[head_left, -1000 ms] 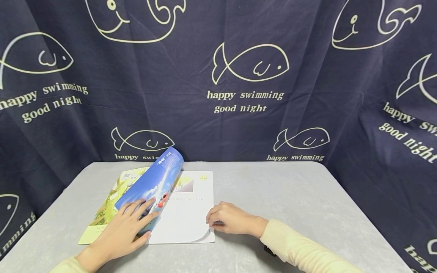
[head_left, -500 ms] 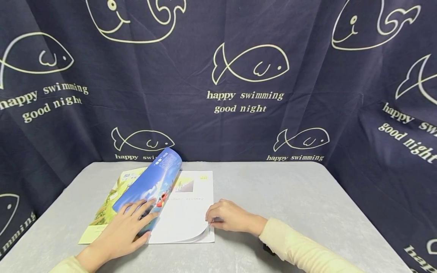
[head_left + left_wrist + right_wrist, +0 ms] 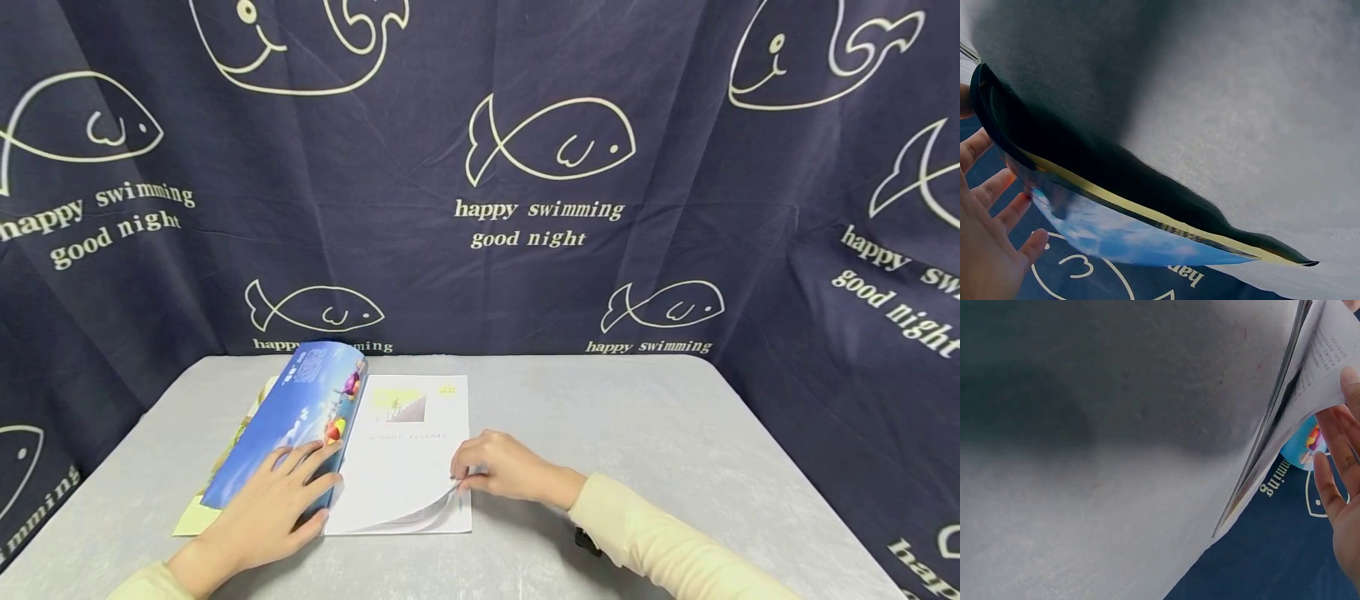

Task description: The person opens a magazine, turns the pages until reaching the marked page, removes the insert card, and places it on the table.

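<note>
Lower left of frame: left hand (image 3: 262, 510), fingers spread, rests on blue cover (image 3: 283, 421). Lower centre: right hand (image 3: 510, 469), fingers pinching raised pages (image 3: 429, 512) of open book (image 3: 401, 467).

The blue cover (image 3: 288, 408) is glossy paper, the pages (image 3: 401, 475) matt paper, the backdrop (image 3: 420, 267) matt cloth.

the blue sheet (image 3: 288, 412) tips farther left of the white page (image 3: 397, 471), baring its whole printed picture (image 3: 405, 407) and hiding more of the yellow-green cover (image 3: 193, 518). the right hand (image 3: 506, 467) lifts the white page's near right corner higher, sheets (image 3: 427, 517) fanning beneath.
</note>
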`<state>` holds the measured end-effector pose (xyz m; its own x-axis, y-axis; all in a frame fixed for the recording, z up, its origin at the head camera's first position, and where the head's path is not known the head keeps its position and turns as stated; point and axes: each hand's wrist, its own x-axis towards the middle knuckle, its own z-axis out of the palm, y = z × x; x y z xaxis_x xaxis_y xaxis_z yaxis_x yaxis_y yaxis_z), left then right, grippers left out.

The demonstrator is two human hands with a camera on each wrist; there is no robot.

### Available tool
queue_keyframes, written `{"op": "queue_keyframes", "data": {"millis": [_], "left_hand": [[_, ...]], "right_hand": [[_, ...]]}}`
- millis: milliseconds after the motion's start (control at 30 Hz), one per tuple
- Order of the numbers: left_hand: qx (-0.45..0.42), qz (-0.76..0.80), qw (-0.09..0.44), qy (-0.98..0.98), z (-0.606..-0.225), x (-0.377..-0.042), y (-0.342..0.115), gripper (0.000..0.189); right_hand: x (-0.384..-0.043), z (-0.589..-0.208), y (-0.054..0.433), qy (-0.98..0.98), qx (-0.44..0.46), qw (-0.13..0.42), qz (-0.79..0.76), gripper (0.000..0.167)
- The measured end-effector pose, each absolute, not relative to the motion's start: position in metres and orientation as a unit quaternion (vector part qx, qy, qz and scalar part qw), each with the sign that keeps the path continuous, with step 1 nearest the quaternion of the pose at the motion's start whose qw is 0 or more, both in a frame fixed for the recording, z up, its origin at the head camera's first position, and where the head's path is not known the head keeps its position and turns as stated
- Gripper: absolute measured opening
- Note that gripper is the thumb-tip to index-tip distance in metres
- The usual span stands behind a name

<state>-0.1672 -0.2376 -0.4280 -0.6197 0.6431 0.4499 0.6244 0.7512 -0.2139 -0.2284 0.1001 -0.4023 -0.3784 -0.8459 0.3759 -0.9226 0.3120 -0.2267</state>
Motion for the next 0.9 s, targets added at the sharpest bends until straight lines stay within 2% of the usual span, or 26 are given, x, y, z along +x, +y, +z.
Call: {"op": "queue_keyframes", "data": {"millis": [567, 900], "left_hand": [[-0.314, 0.034, 0.218, -0.923, -0.4284, -0.1630, -0.2387, 0.036], [-0.295, 0.027, 0.209, -0.932, -0.4285, -0.1623, -0.2357, 0.055]], "right_hand": [[-0.2335, -0.3993, 0.1014, -0.780, 0.569, 0.097, 0.240, 0.011], [-0.2332, -0.3958, 0.1018, -0.777, 0.573, 0.091, 0.244, 0.011]]}}
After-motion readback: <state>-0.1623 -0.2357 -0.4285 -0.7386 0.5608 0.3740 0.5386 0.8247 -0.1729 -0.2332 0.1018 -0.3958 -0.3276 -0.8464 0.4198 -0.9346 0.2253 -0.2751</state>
